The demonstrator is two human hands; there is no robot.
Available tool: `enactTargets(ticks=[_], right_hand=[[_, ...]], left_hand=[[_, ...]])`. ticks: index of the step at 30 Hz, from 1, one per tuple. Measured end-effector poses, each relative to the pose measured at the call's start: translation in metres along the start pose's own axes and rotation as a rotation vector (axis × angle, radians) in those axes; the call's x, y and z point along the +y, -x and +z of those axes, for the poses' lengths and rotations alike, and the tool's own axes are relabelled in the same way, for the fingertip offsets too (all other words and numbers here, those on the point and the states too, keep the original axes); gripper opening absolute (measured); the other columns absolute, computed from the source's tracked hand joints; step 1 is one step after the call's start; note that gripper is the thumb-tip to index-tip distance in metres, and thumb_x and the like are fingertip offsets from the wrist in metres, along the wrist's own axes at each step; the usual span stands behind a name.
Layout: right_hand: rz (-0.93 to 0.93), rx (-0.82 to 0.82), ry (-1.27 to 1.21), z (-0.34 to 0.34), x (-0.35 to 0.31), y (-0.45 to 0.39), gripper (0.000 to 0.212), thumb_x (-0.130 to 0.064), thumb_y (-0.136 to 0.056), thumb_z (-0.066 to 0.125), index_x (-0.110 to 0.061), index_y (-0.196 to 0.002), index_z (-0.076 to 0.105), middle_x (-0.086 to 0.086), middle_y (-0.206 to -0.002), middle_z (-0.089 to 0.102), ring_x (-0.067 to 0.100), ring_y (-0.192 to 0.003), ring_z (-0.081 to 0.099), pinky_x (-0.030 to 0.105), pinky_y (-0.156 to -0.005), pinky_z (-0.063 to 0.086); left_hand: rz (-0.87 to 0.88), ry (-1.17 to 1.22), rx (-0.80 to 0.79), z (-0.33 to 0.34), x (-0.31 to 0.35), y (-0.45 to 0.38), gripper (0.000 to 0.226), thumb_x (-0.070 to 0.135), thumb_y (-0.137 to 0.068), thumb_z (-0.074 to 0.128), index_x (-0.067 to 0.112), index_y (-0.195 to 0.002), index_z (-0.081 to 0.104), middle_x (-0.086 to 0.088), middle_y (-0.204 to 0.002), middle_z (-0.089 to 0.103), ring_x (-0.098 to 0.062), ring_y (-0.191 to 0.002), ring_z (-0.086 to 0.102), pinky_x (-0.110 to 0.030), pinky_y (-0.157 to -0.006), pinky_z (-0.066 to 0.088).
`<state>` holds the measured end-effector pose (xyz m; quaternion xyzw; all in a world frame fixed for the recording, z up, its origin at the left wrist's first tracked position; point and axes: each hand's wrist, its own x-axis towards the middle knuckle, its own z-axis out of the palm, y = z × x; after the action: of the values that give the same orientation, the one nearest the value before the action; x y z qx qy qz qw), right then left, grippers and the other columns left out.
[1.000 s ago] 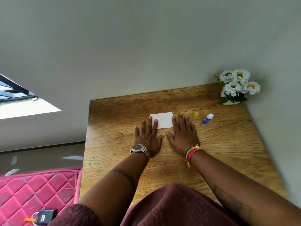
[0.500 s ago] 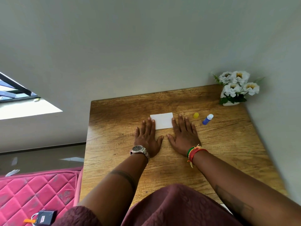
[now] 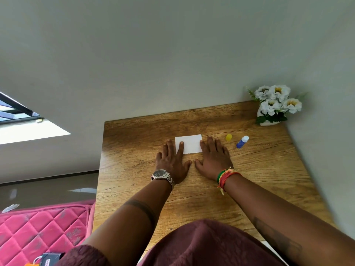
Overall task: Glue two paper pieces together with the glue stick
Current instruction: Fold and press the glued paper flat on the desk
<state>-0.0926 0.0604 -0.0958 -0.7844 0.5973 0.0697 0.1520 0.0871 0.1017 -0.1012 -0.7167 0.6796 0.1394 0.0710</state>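
Observation:
A small white paper rectangle [image 3: 190, 144] lies flat on the wooden table [image 3: 211, 198]; I cannot tell whether it is one sheet or two stacked. My left hand [image 3: 172, 164] rests palm down with fingers spread, its fingertips on the paper's left edge. Beside it, my right hand [image 3: 213, 159] lies flat too, fingertips touching the paper's right edge. To the right, a blue glue stick [image 3: 242, 142] lies uncapped with its white tip pointing away. Its yellow cap [image 3: 228, 137] stands between the stick and my right hand.
A white vase of white flowers [image 3: 274, 105] stands in the table's far right corner against the grey wall. A pink quilted mattress [image 3: 42, 229] lies left of the table, with a small dark object [image 3: 49, 259] on it.
Both hands stay flat at the paper's edges; my left fingertips have slid slightly further onto the paper. Nothing else moved.

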Motion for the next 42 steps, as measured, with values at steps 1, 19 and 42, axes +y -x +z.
enactTargets(ticks=[1, 19, 42], right_hand=[[0.004, 0.008, 0.003, -0.002, -0.001, -0.001, 0.085, -0.065, -0.089, 0.043, -0.026, -0.157, 0.011, 0.011, -0.168, 0.008, 0.039, -0.153, 0.009, 0.056, -0.12, 0.021], [0.002, -0.055, 0.142, -0.02, -0.016, -0.035, 0.089, -0.063, -0.08, 0.047, -0.042, -0.157, 0.006, 0.011, -0.155, 0.022, 0.04, -0.131, 0.032, 0.052, -0.098, 0.038], [0.071, -0.139, 0.125, -0.021, -0.011, -0.055, 0.093, -0.04, -0.08, 0.057, -0.049, -0.155, 0.002, 0.014, -0.156, 0.023, 0.04, -0.137, 0.024, 0.055, -0.102, 0.037]], left_hand=[[0.0, -0.005, -0.005, 0.0, 0.001, -0.001, 0.087, 0.074, -0.093, 0.025, 0.029, -0.161, -0.004, -0.019, -0.168, -0.006, -0.041, -0.153, 0.008, -0.057, -0.117, 0.025], [0.086, -0.05, -0.067, -0.014, 0.001, -0.004, 0.089, 0.07, -0.096, 0.029, 0.019, -0.162, -0.003, -0.002, -0.171, -0.013, -0.044, -0.15, 0.011, -0.056, -0.114, 0.031], [0.071, -0.026, -0.098, -0.018, -0.002, -0.01, 0.092, 0.071, -0.093, 0.04, 0.023, -0.162, 0.004, 0.001, -0.171, -0.002, -0.042, -0.148, 0.016, -0.053, -0.11, 0.034]])
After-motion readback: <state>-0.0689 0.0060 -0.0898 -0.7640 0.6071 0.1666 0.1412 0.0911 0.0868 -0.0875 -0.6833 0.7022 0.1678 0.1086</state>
